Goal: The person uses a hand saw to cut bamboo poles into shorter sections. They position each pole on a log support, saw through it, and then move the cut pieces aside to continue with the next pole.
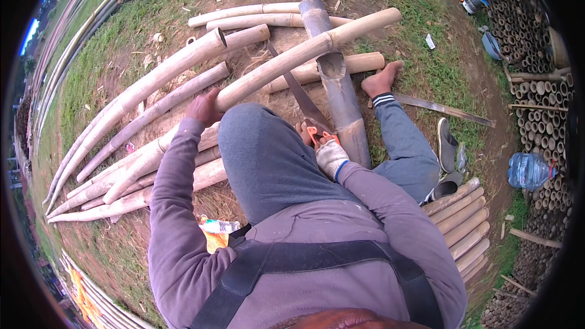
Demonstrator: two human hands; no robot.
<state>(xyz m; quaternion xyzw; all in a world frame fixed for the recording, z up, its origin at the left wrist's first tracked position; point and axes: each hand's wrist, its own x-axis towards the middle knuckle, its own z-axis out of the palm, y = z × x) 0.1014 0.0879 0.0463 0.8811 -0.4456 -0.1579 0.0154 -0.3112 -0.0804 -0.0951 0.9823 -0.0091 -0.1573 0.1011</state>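
Observation:
My left hand [205,108], bare, is wrapped round a long pale bamboo pole [277,73] beside my bent knee. That pole slants up to the right and lies across a thick grey bamboo log [347,106], which has a notch cut in its top. In a white work glove, my right hand [331,157] grips the orange handle of a hand saw [301,96]. The saw's long dark blade points away and to the left, passing beneath the pole. Whether its teeth touch any bamboo, I cannot tell.
More bamboo poles [140,85] lie to the left. Cut lengths [460,222] sit side by side at the right, near dark slip-on shoes [448,146] and a large water bottle [529,172]. A flat strip [448,108] lies beyond my bare foot [384,79]. Stacked bamboo ends [539,97] line the right.

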